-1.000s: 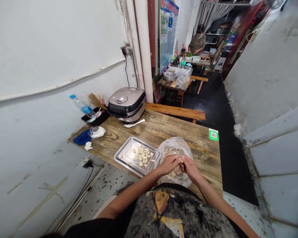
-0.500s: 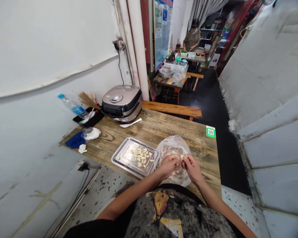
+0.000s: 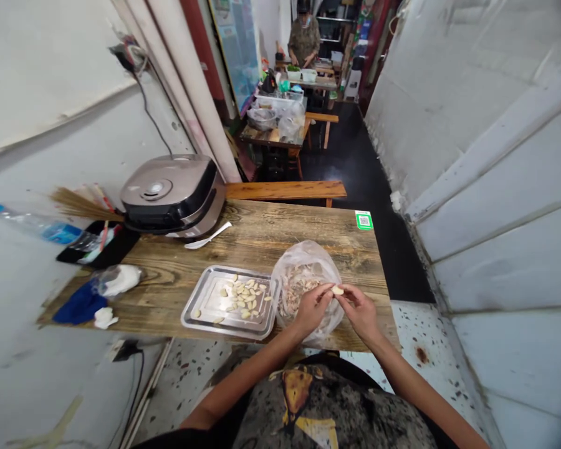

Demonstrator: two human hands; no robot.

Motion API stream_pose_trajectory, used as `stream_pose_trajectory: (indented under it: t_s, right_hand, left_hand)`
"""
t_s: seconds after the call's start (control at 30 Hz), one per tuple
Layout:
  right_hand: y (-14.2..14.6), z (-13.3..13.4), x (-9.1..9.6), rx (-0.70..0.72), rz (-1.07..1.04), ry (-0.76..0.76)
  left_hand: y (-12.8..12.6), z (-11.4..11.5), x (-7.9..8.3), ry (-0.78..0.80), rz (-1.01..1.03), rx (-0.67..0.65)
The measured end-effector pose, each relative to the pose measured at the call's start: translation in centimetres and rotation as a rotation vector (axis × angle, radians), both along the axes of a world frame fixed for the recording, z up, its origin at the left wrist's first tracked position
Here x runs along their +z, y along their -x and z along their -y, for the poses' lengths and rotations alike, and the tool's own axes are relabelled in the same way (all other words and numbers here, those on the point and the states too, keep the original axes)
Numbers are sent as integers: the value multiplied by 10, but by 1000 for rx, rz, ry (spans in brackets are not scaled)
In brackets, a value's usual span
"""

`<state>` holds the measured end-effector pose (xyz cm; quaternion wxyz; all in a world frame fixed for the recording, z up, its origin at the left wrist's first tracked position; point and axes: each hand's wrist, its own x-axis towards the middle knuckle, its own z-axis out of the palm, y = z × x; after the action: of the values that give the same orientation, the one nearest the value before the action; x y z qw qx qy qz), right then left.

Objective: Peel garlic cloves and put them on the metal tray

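Note:
A pale garlic clove is pinched between the fingertips of both hands, above the right side of a clear plastic bag. My left hand is closed, its thumb and forefinger at the clove's left end. From the other side my right hand grips the same clove. The open plastic bag holds brownish-pink papery skins, partly hidden by my hands. Touching the bag on the left, a shallow metal tray carries several peeled cloves.
On the table stand a grey electric cooker and a white plastic knife. At the left are a water bottle, a black tray and a blue cloth. Beyond a bench, another person works at a far table.
My view has turned, so the table and its things sit further left. The clove, still in both hands, now shows more plainly between the fingertips.

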<state>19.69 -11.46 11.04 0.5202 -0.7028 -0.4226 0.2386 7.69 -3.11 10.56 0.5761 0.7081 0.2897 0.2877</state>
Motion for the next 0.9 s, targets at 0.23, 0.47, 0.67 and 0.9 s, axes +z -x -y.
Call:
stream_pose_trajectory:
  t_s: [0.23,0.47,0.67,0.9]
  right_hand:
    - [-17,48,13,54,227,34]
    - [-49,133,14,-38,144,74]
    - [-70,265,0,-269,165,40]
    - [-101,395,7,-575,4,-18]
  left_hand:
    - [-25,41,13,13,-23,-50]
    - [-59,119,7,333,3,-188]
    - [-113,254,-8,1097,146,-261]
    - [-181,384,12,937,42,-333]
